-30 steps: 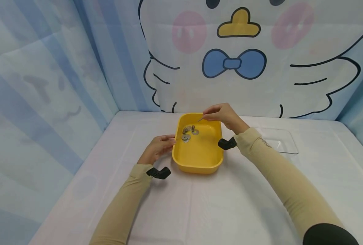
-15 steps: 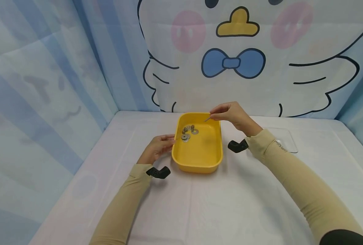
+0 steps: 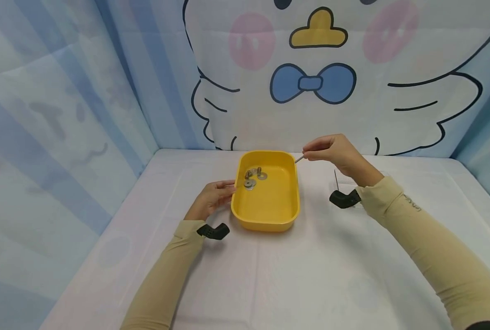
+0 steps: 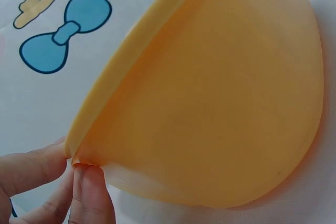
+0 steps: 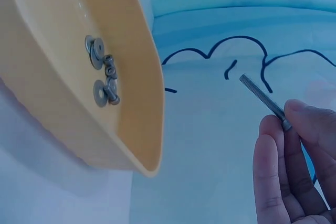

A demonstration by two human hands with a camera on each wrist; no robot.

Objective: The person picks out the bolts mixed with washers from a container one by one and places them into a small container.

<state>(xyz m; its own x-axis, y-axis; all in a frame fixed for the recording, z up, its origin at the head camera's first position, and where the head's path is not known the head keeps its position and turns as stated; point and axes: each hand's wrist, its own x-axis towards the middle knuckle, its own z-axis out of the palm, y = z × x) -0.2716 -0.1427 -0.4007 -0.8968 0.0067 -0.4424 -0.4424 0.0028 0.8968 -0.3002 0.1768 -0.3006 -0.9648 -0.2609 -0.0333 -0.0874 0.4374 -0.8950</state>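
Yellow tray on wht table. L hand at tray's 9 o'clock, thumb & fingers clamped on its rim. R hand just outside tray, approx. 2 o'clock, thumb & fingertips together, pinching a screw by one end; threads in plain view, free end aimed twd tray, approx. 8 o'clock in head view. R wrist view has screw apart from tray. In tray, approx. 10 o'clock of its ctr: washers, some overlapping, w/ bolts right by them; exact count hard to tell. Tan sleeves, blk wrist cam at ea. hand. Backdrop past table, 12 o'clock, w/ blue bow tie print.
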